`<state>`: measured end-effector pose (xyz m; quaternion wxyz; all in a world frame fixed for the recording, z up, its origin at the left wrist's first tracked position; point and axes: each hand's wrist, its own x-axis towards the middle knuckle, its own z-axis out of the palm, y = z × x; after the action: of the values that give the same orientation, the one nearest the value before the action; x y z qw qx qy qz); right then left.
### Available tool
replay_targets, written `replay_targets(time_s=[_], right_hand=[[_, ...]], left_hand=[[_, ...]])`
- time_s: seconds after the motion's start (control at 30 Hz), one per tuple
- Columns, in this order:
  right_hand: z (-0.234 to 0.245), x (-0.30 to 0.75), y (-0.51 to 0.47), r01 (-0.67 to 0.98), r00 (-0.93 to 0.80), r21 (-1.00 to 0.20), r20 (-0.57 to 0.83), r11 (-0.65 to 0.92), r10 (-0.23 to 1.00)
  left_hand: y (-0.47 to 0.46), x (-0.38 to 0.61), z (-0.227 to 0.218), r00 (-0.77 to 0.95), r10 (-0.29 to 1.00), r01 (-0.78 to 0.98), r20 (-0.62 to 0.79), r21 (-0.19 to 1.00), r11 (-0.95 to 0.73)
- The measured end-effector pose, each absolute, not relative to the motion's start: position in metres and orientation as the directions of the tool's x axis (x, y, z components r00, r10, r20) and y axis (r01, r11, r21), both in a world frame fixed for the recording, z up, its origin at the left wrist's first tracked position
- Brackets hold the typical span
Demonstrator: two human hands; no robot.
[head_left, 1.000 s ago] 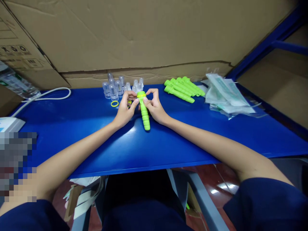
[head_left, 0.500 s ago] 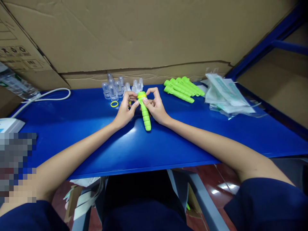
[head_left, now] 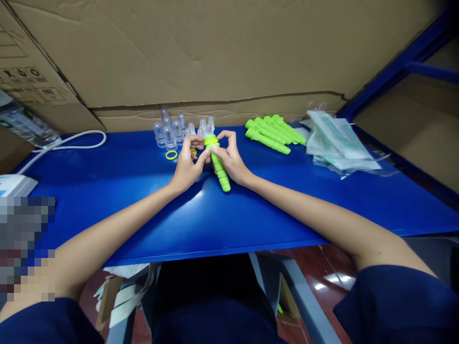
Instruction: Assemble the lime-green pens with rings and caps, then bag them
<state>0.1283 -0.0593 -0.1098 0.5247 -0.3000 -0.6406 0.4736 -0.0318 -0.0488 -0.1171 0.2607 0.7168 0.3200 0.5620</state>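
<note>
Head view, left hand (head_left: 187,166) and right hand (head_left: 232,162) both gripping one green handle (head_left: 222,176), yellow ring (head_left: 211,143) around its top, blue table (head_left: 201,224) beneath.

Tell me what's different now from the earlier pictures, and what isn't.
The lower end of the green handle has swung toward the person's right, so it slants more. Left hand and right hand keep hold near its top; nothing was taken up or let go. The clear caps, the yellow ring in front of them, the pile of green handles and the plastic bags stayed put.
</note>
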Motion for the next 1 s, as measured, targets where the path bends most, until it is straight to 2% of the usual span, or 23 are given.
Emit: replay_targets(time_s=[0.23, 0.5, 0.7, 1.0], right_hand=[[-0.109, 0.126, -0.062, -0.087, -0.245, -0.924, 0.382, 0.373, 0.891], [-0.107, 0.125, -0.071, -0.068, -0.108, -0.857, 0.515, 0.51, 0.851], [-0.11, 0.124, -0.069, -0.048, -0.213, -0.867, 0.495, 0.497, 0.843], [-0.109, 0.125, -0.071, -0.019, -0.204, -0.869, 0.487, 0.494, 0.849]], left_hand=[[-0.046, -0.032, -0.119, 0.159, 0.73, 0.181, 0.665, 0.707, -0.684], [-0.049, -0.029, -0.12, 0.139, 0.709, 0.118, 0.691, 0.7, -0.705], [-0.045, -0.031, -0.122, 0.106, 0.738, 0.127, 0.667, 0.727, -0.675], [-0.051, -0.029, -0.113, 0.113, 0.747, 0.123, 0.656, 0.736, -0.665]])
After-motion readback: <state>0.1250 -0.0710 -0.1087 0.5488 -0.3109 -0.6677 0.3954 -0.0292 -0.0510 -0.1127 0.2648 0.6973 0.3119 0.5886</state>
